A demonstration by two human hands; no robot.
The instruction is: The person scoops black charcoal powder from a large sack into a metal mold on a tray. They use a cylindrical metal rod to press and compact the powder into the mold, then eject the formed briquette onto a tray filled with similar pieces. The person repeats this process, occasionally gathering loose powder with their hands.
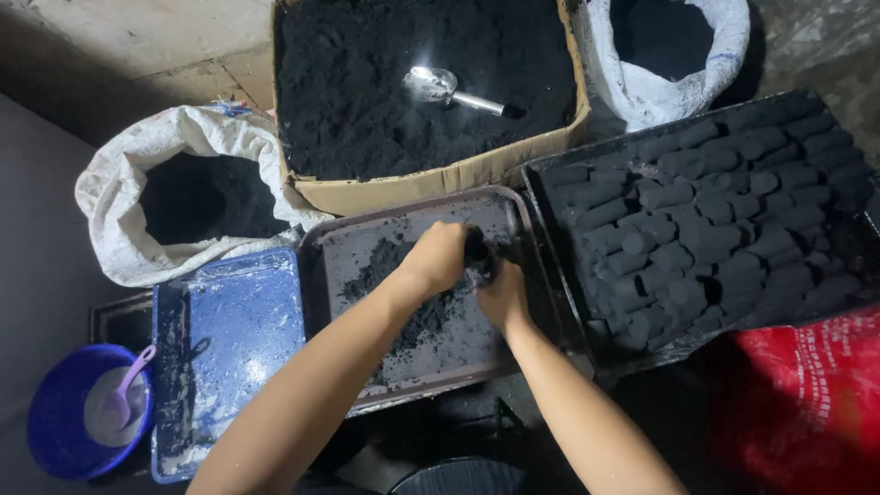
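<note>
Pressing a dark lump of charcoal paste [477, 252] between them, the left hand [438, 257] and right hand [502, 295] curl their fingers tight around it above a grey tray [367, 243] dusted with black powder, just beside a tray of finished briquettes [706, 220].

You are looking at a rough workshop for making charcoal blocks: a cardboard box [431, 179] of black powder with a metal scoop [440, 87], white sacks [119, 183], a tray of black pressed blocks [715, 220], all on a bare concrete floor [137, 37].
</note>
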